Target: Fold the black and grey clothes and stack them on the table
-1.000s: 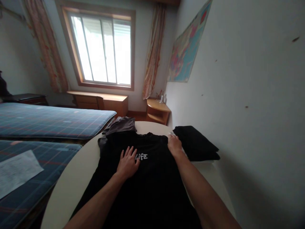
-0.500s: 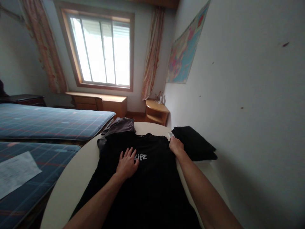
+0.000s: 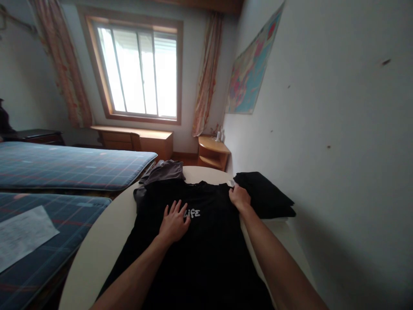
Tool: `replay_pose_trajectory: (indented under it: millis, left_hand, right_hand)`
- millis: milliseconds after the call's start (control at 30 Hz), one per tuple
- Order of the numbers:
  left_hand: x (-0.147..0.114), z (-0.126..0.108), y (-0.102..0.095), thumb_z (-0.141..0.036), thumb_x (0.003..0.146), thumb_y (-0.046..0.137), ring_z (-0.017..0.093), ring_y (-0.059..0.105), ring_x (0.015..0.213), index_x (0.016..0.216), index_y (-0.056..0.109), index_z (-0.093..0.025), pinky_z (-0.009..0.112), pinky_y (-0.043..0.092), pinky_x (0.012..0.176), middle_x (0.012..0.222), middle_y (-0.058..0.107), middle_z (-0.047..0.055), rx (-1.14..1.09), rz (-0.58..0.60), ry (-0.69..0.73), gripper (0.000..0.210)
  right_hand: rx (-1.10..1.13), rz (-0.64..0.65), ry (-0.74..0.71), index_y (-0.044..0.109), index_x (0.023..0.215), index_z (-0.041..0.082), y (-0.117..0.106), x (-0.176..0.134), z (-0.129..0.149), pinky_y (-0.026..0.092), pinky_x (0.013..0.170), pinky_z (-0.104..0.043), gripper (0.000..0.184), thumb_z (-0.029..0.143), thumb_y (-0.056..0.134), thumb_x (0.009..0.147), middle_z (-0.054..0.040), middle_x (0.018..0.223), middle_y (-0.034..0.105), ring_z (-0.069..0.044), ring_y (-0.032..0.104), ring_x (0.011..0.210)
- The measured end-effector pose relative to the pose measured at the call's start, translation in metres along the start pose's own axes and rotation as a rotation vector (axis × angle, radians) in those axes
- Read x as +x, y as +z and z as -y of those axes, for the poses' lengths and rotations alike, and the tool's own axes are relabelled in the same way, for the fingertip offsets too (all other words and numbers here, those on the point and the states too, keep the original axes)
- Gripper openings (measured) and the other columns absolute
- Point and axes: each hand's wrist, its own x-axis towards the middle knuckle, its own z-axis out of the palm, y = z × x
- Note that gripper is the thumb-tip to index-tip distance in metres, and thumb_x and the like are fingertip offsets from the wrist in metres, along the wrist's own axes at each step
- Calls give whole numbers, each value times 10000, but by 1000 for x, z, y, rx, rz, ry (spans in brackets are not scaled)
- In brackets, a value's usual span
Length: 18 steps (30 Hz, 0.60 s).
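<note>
A black T-shirt (image 3: 206, 249) with white "LIFE" lettering on its chest lies spread on a round cream table (image 3: 97, 241), neckline away from me. My left hand (image 3: 174, 221) rests flat on the chest with fingers spread, covering the start of the lettering. At the shirt's right shoulder, my right hand (image 3: 239, 196) has its fingers curled on the sleeve edge. A small white item (image 3: 231, 183) shows just past those fingers; what it is I cannot make out. Right beside that hand sits a folded black garment stack (image 3: 266, 196).
Grey clothing (image 3: 166, 171) lies at the table's far left edge. Two plaid mattresses (image 3: 77, 165) stand to the left, the nearer one bearing a paper sheet (image 3: 27, 234). A wall (image 3: 338, 107) with a map (image 3: 251, 69) runs along the right. A corner shelf (image 3: 213, 144) stands behind the table.
The view has shifted slightly. Both hands stay nearly in place, the left flat on the T-shirt and the right at its shoulder; less of the white item shows past the right fingers.
</note>
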Motion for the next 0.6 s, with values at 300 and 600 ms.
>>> replay_pose_trajectory:
  millis: [300, 600]
  left_hand:
    - [-1, -1, -3, -434, 951, 399, 270, 273, 1470, 1466, 454, -236, 507, 172, 1192, 1575, 350, 85, 7, 5, -7, 554]
    - [0, 0, -1, -424, 947, 411, 278, 273, 1469, 1467, 453, -231, 511, 172, 1191, 1575, 350, 88, 3, 6, -5, 556]
  right_hand:
    - [106, -97, 105, 468, 1330, 133, -32, 18, -15, 492, 838, -330, 379, 264, 352, 994, -185, 1093, 692, -256, 688, 999]
    - [107, -35, 33, 685, 1150, 193, -31, 18, -31, 496, 838, -311, 317, 228, 518, 884, -129, 1116, 712, -266, 670, 1051]
